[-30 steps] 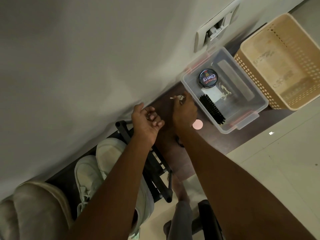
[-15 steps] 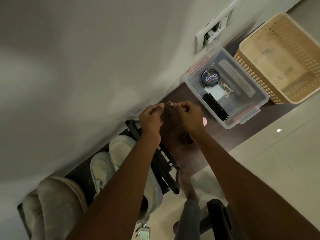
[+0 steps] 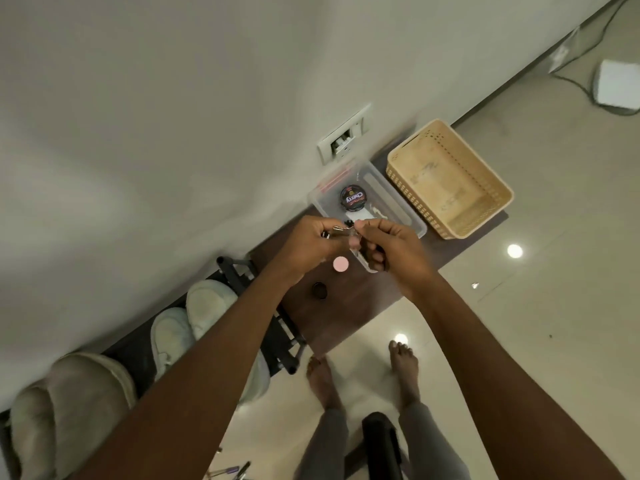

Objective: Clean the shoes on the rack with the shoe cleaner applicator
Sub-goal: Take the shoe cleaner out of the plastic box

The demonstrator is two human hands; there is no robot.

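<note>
Both my hands meet above the near end of a clear plastic box [image 3: 398, 202]. My left hand [image 3: 310, 245] and my right hand [image 3: 389, 249] pinch a small slim item [image 3: 341, 232] between their fingertips; it is too small to identify. A pair of pale shoes [image 3: 202, 306] lies on the black rack [image 3: 242, 275] under my left forearm. Bulkier beige shoes [image 3: 72, 393] sit at the lower left. A round polish tin [image 3: 353, 197] lies inside the box.
A pink round cap [image 3: 340, 264] and a black cap [image 3: 319, 290] lie on the brown board [image 3: 353, 306]. A beige perforated basket [image 3: 450, 178] stands right of the box. The wall socket [image 3: 344, 138] is just behind. Bare feet [image 3: 403, 362] stand on the glossy tile.
The view has pulled back and now takes in more floor. My hands have come together over the box's near end, both gripping the small item that only my right hand held before.
</note>
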